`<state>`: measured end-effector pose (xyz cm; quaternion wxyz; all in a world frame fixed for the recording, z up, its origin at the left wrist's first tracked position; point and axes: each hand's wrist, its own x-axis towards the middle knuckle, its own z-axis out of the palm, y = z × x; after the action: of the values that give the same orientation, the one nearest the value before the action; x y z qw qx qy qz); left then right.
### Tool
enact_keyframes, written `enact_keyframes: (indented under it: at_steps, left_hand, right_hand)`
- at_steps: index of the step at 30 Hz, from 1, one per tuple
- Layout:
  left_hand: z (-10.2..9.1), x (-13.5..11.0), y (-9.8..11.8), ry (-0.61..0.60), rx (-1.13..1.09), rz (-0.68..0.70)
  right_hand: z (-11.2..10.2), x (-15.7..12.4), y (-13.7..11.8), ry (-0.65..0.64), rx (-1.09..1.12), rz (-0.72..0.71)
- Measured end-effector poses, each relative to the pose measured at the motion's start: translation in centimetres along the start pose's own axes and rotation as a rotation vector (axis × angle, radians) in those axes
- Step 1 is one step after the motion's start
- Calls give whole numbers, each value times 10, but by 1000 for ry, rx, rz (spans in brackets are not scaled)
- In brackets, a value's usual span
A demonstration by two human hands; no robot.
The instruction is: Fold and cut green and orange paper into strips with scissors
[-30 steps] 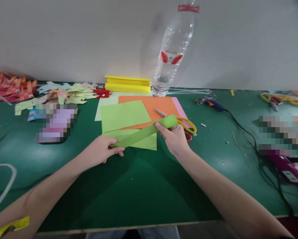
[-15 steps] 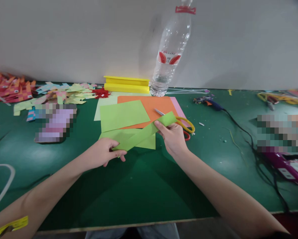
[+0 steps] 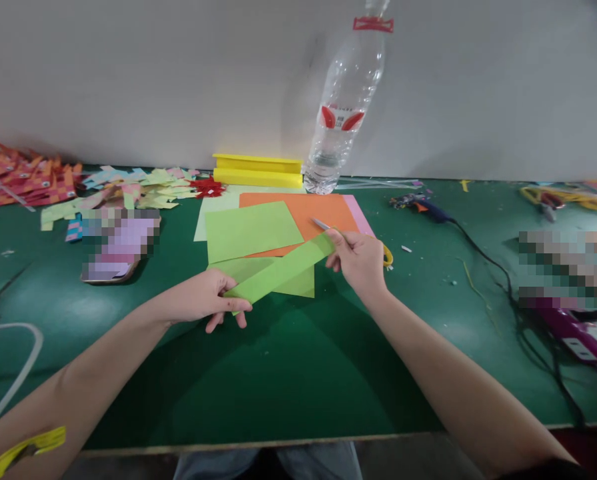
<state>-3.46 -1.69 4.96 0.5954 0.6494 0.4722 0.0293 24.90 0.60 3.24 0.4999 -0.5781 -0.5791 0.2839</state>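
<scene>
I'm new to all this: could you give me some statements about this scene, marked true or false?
1. The left hand and right hand hold one green strip. True.
2. The left hand also holds the scissors. False: they lie by the right hand, blades over the orange sheet.
3. A clear bottle stands behind the orange sheet. True.
4. The folded yellow piece lies on the strip. False: it lies at the back, by the wall.
5. The tabletop is green. True.

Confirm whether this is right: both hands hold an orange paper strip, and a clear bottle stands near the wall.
Wrong colour: the head view shows the left hand and right hand holding a green paper strip. The clear bottle does stand near the wall.
</scene>
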Motion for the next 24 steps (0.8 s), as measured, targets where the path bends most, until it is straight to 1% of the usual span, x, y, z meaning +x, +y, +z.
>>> enact_keyframes:
  at_steps: [3,4,5,7,9,11,13,14,16,17,18,21,22,24]
  left_hand:
    - [-1,2,-4,8,-25,16]
    - [0,3,-4,20,-38,33]
    - [2,5,-4,41,-51,55]
    - [10,8,-3,107,-75,117]
    - [22,11,-2,148,-104,189]
    - [35,14,-1,107,-127,258]
    - [47,16,0,76,-159,278]
    - [52,17,0,33,-180,291]
    - [58,17,0,-34,-227,285]
    - [59,17,0,-55,-238,270]
    - [60,17,0,-66,-239,248]
    - [57,15,0,-98,-219,185]
    - [55,15,0,-117,-217,164]
    - [50,14,0,-145,-215,127]
  right_hand:
    - [4,3,1,109,254,105]
    - [7,2,0,118,359,137]
    - [10,0,-2,95,455,172]
    - [17,-10,-8,-19,578,249]
    - [26,-26,-16,-156,612,260]
    - [34,-45,-23,-337,552,252]
    - [41,-62,-28,-605,521,198]
    - [43,-68,-30,-731,529,160]
    - [46,-74,-31,-790,508,131]
    - [46,-74,-30,-793,487,114]
    - [46,-72,-30,-764,455,91]
    - [43,-60,-25,-593,348,16]
    - [41,-55,-23,-528,325,13]
    - [37,-43,-18,-445,316,52]
